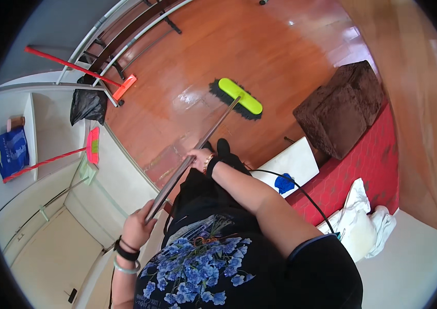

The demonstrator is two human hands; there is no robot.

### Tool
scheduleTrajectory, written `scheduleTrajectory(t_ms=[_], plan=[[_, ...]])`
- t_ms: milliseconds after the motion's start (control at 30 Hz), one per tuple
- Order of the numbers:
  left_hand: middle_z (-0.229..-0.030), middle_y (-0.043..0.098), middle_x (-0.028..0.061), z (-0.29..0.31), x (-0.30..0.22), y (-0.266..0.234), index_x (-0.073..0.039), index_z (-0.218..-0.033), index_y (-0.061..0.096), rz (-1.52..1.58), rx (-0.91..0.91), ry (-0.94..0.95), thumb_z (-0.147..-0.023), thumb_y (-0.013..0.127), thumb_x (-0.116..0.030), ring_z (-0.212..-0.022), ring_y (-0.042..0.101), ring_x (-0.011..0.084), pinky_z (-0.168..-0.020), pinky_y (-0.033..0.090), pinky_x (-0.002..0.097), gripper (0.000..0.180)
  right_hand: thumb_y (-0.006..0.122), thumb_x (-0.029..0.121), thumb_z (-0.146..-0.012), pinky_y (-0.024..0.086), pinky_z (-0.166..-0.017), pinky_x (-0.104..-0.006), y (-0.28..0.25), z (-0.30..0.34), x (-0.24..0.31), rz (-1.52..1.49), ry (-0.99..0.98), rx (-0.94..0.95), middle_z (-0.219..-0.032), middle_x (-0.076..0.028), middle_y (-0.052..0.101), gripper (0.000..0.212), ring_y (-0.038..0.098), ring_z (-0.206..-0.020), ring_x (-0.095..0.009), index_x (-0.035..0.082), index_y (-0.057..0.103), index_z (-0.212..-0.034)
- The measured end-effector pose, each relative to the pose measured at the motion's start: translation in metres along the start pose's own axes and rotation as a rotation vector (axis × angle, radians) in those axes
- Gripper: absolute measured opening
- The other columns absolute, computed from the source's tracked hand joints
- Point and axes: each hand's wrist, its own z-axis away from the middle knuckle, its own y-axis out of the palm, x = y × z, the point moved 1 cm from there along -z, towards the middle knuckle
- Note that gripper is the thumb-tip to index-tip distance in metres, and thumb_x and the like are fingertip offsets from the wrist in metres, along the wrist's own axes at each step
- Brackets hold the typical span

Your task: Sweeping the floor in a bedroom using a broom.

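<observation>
A broom with a lime-green head (240,96) and dark bristles rests on the reddish wood-look floor (187,67) ahead of my feet. Its long metal handle (213,130) slants back toward me. My left hand (138,225) is wrapped round the handle's top end. Farther down the same handle, my right hand (199,158) is closed on it. A dark shoe (223,147) shows just beyond my right hand, between me and the broom head.
At right, a brown plush stool (339,110) stands by a red patterned surface (370,154). A white board (300,162) bears a blue cloth (284,183). To the left are a black bag (88,104), a red-handled orange tool (125,87), a pink-headed brush (93,146) and a metal-legged rack (92,38).
</observation>
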Motion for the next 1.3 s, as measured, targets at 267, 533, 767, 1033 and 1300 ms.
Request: scheduleTrajectory(t_ms=[267,533,767,1033,1300], plan=[[-0.072,0.052,0.0206,-0.078,-0.045,0.042,-0.007,-0.108,0.042,-0.066,-0.045,0.221,-0.066,0.056,-0.010,-0.066,0.052,0.0349,-0.056,0.042,0.0383,0.044,0.052,0.004,-0.071,0.046,-0.064,-0.0363,-0.067,-0.007,0.072,-0.131,-0.175,-0.200,-0.069,-0.011,0.055,0.005,0.055,-0.067,-0.023,0.001,0.049,-0.075],[-0.071,0.054,0.0200,-0.106,-0.076,0.072,-0.012,-0.112,0.040,-0.189,0.005,0.361,-0.068,0.055,-0.015,-0.063,0.053,0.0343,-0.054,0.043,0.0394,0.047,0.049,0.003,-0.074,0.046,-0.066,-0.0346,-0.119,0.021,0.103,-0.192,-0.278,-0.274,-0.069,-0.011,0.053,0.006,0.054,-0.067,-0.023,-0.002,0.046,-0.076],[-0.071,0.053,0.0137,-0.081,-0.072,0.056,-0.014,-0.114,0.037,-0.309,0.074,0.336,-0.068,0.054,-0.013,-0.061,0.053,0.0301,-0.053,0.044,0.0357,0.050,0.050,0.002,-0.069,0.045,-0.061,-0.0352,-0.114,0.027,0.074,-0.276,-0.226,-0.219,-0.068,-0.009,0.052,0.005,0.054,-0.064,-0.022,0.003,0.046,-0.071],[-0.067,0.052,0.0115,-0.051,-0.024,0.018,-0.017,-0.115,0.037,-0.447,0.171,0.323,-0.067,0.055,-0.014,-0.055,0.053,0.0273,-0.050,0.044,0.0338,0.052,0.048,0.001,-0.067,0.046,-0.067,-0.0403,-0.084,0.019,0.016,-0.383,-0.022,-0.216,-0.072,-0.013,0.050,0.008,0.053,-0.069,-0.025,0.002,0.042,-0.072],[-0.063,0.049,0.0102,-0.010,0.056,-0.049,-0.019,-0.113,0.040,-0.458,0.159,0.272,-0.064,0.057,-0.010,-0.056,0.050,0.0271,-0.051,0.042,0.0338,0.052,0.047,0.001,-0.064,0.043,-0.073,-0.0459,-0.016,-0.027,-0.073,-0.319,0.149,0.018,-0.073,-0.016,0.048,0.015,0.053,-0.076,-0.028,-0.005,0.040,-0.076]])
